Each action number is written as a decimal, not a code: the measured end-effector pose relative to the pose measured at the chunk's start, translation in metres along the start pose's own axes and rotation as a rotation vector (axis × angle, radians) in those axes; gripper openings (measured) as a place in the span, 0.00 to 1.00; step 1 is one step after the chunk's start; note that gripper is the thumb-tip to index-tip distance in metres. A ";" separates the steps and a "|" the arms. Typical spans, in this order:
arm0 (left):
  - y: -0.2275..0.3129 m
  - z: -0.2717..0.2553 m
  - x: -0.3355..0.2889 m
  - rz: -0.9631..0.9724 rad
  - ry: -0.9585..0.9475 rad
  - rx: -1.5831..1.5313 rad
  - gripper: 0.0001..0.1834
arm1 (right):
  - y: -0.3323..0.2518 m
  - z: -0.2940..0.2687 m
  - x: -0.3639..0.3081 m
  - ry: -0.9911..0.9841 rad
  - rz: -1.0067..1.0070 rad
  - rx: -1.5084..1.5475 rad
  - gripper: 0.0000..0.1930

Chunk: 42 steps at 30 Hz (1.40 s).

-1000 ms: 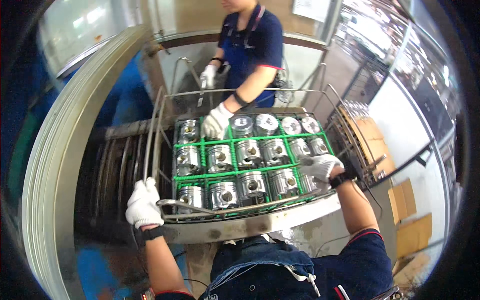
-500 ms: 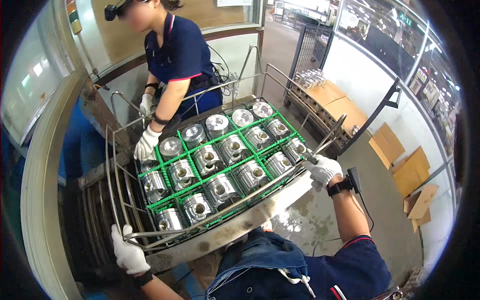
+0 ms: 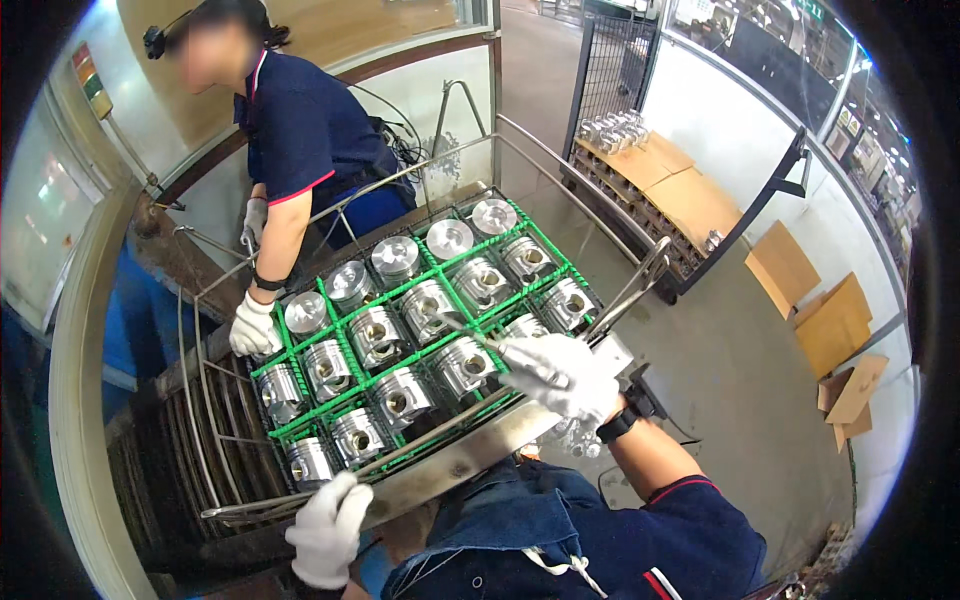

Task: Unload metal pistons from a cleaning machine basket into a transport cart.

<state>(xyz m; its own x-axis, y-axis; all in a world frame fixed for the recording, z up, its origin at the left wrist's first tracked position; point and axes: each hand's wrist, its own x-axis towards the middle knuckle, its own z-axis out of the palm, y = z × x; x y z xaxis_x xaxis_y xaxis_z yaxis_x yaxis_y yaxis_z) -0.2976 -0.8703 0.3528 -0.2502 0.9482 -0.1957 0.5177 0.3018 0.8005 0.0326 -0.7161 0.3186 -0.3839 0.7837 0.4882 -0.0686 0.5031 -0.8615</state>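
Observation:
A wire basket (image 3: 460,412) stands before me, parted by green coated dividers (image 3: 437,268). Its cells hold several shiny metal pistons (image 3: 402,398). Those in the far row show their round crowns upward; the nearer ones lie with their pin holes showing. My right hand (image 3: 570,378), in a white glove, is closed around a slim grey metal tool (image 3: 535,362), blurred, its tip over the near right pistons. My gloved left hand (image 3: 328,530) is just outside the basket's near left edge, thumb and fingers apart, holding nothing.
Across the basket a co-worker bends over, one gloved hand (image 3: 255,326) at the far left corner piston. A rack topped with cardboard (image 3: 670,180) and metal parts is at the far right. Folded cardboard (image 3: 835,320) leans on the right wall. A metal frame post (image 3: 75,400) rises at left.
My left hand has let go of the basket's near left corner and moved right. My right hand has swung left over the pistons with the tool. The co-worker leans further left.

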 end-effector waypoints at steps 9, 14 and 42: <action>0.078 0.118 0.154 0.286 -0.391 0.866 0.23 | 0.019 -0.068 -0.061 0.036 0.134 -0.630 0.28; 0.069 0.195 0.228 0.209 -0.576 1.043 0.27 | 0.092 -0.116 -0.113 0.431 0.533 -0.609 0.23; 0.073 0.236 0.220 0.429 -0.545 1.033 0.20 | 0.186 -0.126 0.031 -0.248 0.480 -1.218 0.15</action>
<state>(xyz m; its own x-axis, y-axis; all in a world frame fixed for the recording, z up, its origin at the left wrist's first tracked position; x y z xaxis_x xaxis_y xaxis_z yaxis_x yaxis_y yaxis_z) -0.1219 -0.6164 0.2340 0.3418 0.8325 -0.4359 0.9366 -0.3397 0.0856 0.1243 -0.5527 0.1910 -0.3038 0.9524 0.0235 0.9315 0.3022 -0.2027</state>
